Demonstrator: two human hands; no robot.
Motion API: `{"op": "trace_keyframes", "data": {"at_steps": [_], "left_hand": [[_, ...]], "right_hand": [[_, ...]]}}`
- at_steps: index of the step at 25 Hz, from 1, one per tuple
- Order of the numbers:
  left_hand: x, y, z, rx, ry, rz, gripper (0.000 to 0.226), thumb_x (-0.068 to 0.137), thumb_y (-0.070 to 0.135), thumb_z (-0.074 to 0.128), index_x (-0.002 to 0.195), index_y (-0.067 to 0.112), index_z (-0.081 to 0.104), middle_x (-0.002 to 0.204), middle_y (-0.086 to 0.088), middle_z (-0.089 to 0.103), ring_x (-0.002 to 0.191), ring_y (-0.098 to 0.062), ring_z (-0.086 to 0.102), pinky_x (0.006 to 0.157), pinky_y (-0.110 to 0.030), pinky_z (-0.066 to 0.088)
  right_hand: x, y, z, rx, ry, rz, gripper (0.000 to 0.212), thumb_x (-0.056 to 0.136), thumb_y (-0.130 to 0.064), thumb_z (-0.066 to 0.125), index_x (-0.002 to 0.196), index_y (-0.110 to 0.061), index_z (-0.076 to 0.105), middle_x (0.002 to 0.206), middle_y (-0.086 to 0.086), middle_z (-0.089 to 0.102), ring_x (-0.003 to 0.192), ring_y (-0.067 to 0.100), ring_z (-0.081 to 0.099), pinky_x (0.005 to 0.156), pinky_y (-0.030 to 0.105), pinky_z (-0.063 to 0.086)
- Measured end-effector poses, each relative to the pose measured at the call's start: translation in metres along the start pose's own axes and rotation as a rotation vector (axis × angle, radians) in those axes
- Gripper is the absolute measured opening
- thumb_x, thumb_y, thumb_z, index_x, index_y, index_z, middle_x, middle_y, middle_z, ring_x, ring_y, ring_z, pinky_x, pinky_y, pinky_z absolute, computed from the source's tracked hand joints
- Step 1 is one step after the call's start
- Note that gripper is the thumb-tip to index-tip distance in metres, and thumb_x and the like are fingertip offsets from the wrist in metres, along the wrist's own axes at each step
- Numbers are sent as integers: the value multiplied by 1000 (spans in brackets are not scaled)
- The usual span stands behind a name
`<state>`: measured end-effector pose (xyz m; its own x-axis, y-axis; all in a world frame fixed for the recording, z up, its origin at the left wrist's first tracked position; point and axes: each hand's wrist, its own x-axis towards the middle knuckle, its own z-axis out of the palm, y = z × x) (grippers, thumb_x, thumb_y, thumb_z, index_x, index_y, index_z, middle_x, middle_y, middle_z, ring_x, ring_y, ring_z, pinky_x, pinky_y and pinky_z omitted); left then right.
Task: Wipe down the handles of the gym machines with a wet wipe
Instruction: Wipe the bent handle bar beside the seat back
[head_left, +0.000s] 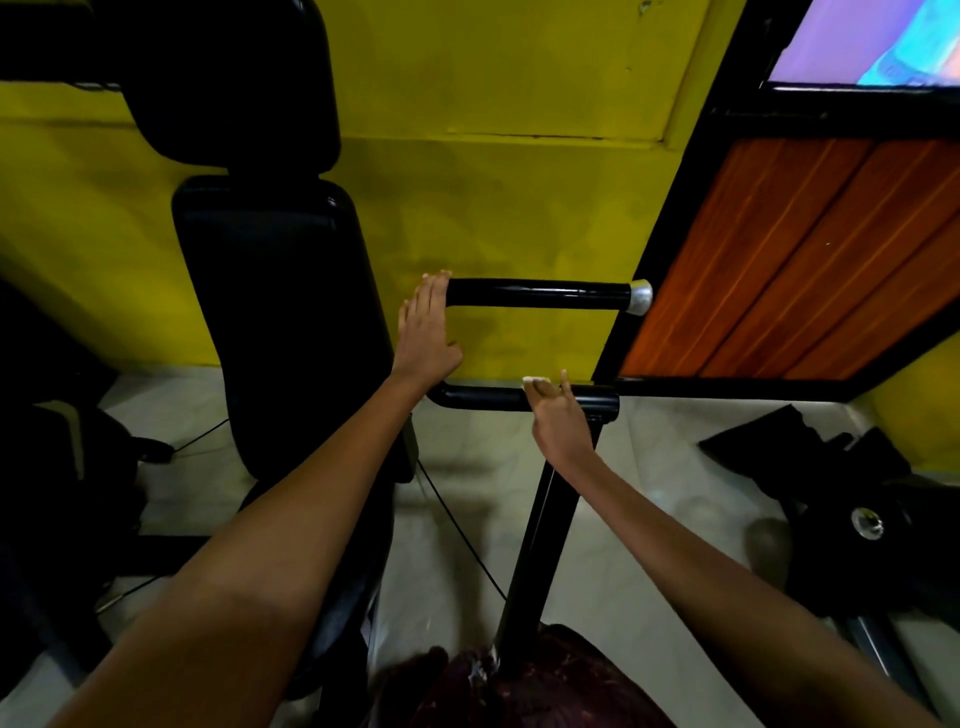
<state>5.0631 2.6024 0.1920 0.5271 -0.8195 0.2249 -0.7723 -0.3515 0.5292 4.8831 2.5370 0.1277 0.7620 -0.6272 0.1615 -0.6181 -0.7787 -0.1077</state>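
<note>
The left hand (427, 323) rests flat, fingers straight, on the left end of the far handle (540, 293), probably steadying it. The right hand (555, 415) presses a wet wipe (531, 381) onto the near handle (483, 397), wiping there.

No legible text, label, brand, number or sign appears anywhere in this view (the picture is dark and soft at the edges). The screen (872, 41) at upper right shows only purple and blue color patches, with no readable characters.
</note>
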Motion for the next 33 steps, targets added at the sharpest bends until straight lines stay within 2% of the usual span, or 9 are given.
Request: {"op": "trace_keyframes", "data": {"at_steps": [2, 6, 9, 11, 15, 19, 25, 29, 33], "left_hand": [[-1, 1, 1, 9, 1, -6, 91, 72, -4, 57, 149, 13, 13, 154, -8, 18, 145, -23, 5, 118, -44, 8], [-1, 0, -1, 3, 0, 0, 90, 73, -4, 57, 149, 15, 13, 154, -7, 18, 145, -22, 6, 117, -43, 6], [-1, 1, -2, -2, 0, -3, 90, 73, -5, 57, 149, 15, 14, 154, -7, 18, 145, -22, 6, 117, -42, 5], [-1, 1, -1, -8, 1, -9, 90, 73, -5, 56, 149, 15, 13, 154, -7, 18, 145, -22, 5, 117, -42, 5], [-1, 0, -1, -15, 14, -2, 88, 73, -5, 56, 149, 15, 14, 154, -8, 19, 145, -22, 6, 117, -42, 5], [1, -1, -1, -1, 4, 1, 89, 74, -4, 57, 149, 15, 13, 153, -7, 19, 145, -21, 7, 117, -42, 4], [0, 0, 0, -18, 14, 8, 89, 71, -5, 56, 148, 14, 16, 152, -8, 22, 144, -23, 9, 117, -43, 5], [1, -3, 0, -18, 17, 13, 87, 71, -6, 53, 148, 14, 17, 152, -8, 23, 144, -23, 9, 117, -44, 4], [3, -6, 3, 13, 34, 30, 87, 72, -3, 55, 148, 13, 18, 151, -8, 25, 144, -23, 11, 117, -44, 2]], "right_hand": [[8, -15, -3, 66, -82, 113, 43, 84, 11, 46, 126, 4, 51, 117, 21, 59, 114, 33, 53, 118, 36, 5], [-10, -16, 0, 50, 58, 42, 55, 61, 18, 68, 115, 8, 60, 111, 24, 63, 111, 44, 55, 101, 47, 42], [0, -17, -5, 139, 33, 115, 46, 72, 17, 57, 118, 10, 57, 109, 26, 63, 106, 38, 59, 108, 41, 32], [8, -39, -3, 208, -12, 189, 42, 80, 16, 48, 121, 7, 55, 115, 25, 60, 110, 36, 55, 98, 39, 43], [-3, -44, 14, 214, 79, -19, 56, 54, 24, 64, 108, 8, 64, 105, 25, 66, 95, 42, 64, 77, 45, 55], [-15, -4, 6, -11, 269, -46, 48, 46, 15, 64, 92, 4, 71, 88, 17, 71, 78, 33, 70, 67, 37, 57], [13, -90, 15, 337, 109, 30, 52, 51, 22, 70, 101, 9, 66, 97, 24, 68, 88, 36, 68, 71, 38, 56], [7, -64, 24, 161, 143, -153, 60, 44, 16, 77, 102, 3, 68, 98, 16, 70, 88, 32, 69, 69, 37, 57], [-2, -30, 11, 105, 249, 33, 56, 39, 17, 78, 92, -2, 73, 87, 13, 73, 79, 31, 70, 62, 36, 58]]}}
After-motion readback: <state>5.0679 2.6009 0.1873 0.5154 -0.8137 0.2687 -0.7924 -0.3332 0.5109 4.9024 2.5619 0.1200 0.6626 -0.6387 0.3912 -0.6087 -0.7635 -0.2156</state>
